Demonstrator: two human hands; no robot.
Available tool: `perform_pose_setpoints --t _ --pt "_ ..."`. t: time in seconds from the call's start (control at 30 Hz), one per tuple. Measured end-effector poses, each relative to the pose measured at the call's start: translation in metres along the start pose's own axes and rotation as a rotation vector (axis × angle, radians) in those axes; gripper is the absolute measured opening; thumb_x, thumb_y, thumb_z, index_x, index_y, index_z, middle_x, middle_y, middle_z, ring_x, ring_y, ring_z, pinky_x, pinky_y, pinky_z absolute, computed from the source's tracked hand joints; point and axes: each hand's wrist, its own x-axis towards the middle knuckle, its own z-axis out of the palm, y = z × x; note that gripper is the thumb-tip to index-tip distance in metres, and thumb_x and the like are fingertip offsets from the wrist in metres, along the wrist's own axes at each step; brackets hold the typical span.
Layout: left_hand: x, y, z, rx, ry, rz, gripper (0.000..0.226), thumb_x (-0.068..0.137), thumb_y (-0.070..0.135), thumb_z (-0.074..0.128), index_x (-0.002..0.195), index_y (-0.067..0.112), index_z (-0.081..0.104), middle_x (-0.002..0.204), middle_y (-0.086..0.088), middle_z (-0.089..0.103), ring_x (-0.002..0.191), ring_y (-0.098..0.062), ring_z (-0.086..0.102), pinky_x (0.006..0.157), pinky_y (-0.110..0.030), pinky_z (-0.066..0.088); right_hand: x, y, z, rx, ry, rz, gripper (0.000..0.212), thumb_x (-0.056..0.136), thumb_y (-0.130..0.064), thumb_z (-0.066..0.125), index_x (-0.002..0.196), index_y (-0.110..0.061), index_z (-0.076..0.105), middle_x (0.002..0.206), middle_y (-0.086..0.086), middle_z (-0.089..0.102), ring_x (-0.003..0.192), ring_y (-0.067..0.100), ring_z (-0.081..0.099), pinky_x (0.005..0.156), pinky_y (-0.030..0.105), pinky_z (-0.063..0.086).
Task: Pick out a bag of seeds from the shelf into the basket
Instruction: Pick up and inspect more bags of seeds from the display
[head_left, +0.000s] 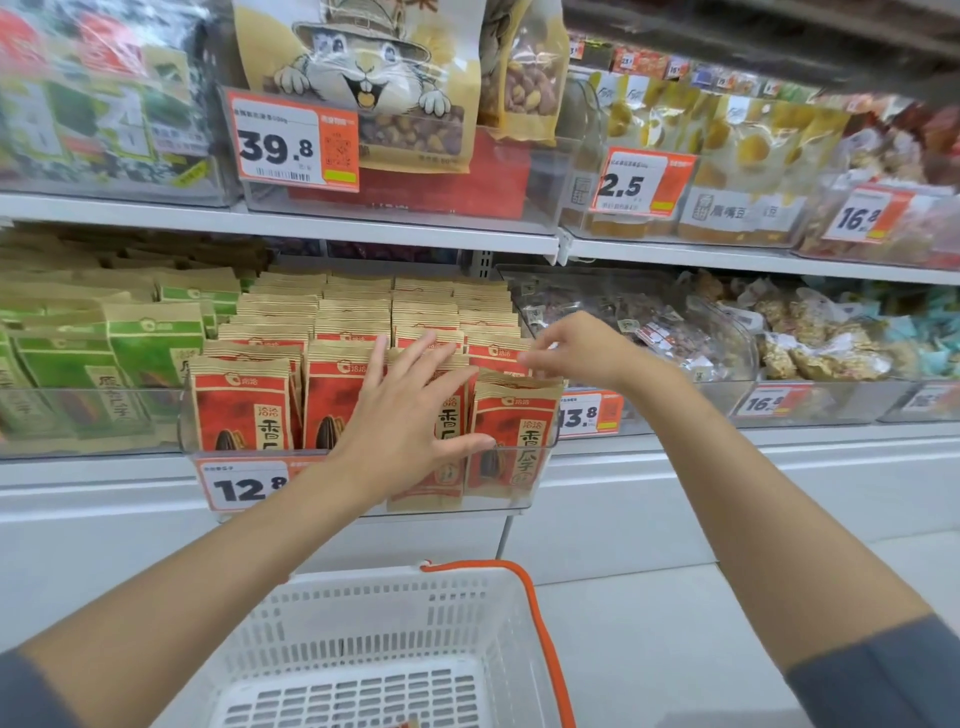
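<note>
A: Red-and-kraft seed bags (239, 410) are standing upright in 4 columns in the clear bin (183, 415) on the lower shelf (675, 467), long axes vertical, top seams up. Which hand is nearer?

B: Noting the right hand (576, 348): it is hanging just over the top seam of the rightmost column, fingers curling down. Blurred, so I cannot tell whether it is pinching the front right bag (519, 421) or only touching it.

A: And the left hand (410, 415)?

B: Spread flat, fingers straight, pressing the neighbouring column's fronts. My guess: it is bracing them.

A: So the lift is going straight up along that axis, then down toward the person. The basket (363, 587) is sitting directly below.
</note>
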Motion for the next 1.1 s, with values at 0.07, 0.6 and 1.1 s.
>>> perform_pose_setpoints --t 0.07,0.6,1.1 --pt "0.000 0.001 -0.001 -0.006 -0.006 -0.008 0.089 0.076 0.082 0.026 0.151 0.036 0.036 0.165 0.005 0.019 0.153 -0.013 -0.001 0.120 -0.050 -0.017 0.010 -0.002 0.004 -0.136 0.034 -0.017 0.043 0.084 -0.037 0.077 0.123 -0.022 0.066 0.120 0.001 0.068 0.117 0.021 0.058 0.088 0.034 0.047" --pt "-0.012 0.000 -0.016 -0.221 0.074 -0.034 0.064 0.094 0.059 0.045 0.151 0.032 0.036 0.163 0.008 0.022 0.152 -0.009 0.003 0.121 -0.035 -0.011 -0.010 -0.034 -0.023 0.231 0.314 -0.228 0.011 0.095 -0.011 0.062 0.095 -0.020 0.068 0.087 -0.010 0.066 0.077 0.003 0.060 0.069 0.022 0.046" --pt "-0.071 -0.006 -0.057 -1.263 -0.043 -0.425 0.047 0.093 0.057 0.042 0.127 0.031 0.061 0.127 -0.002 0.067 0.108 -0.019 0.069 0.089 -0.039 0.058 -0.087 -0.083 0.020 1.021 0.576 -0.034 0.020 0.097 0.001 0.053 0.105 -0.016 0.060 0.088 0.000 0.070 0.066 0.005 0.068 0.057 0.024 0.054"
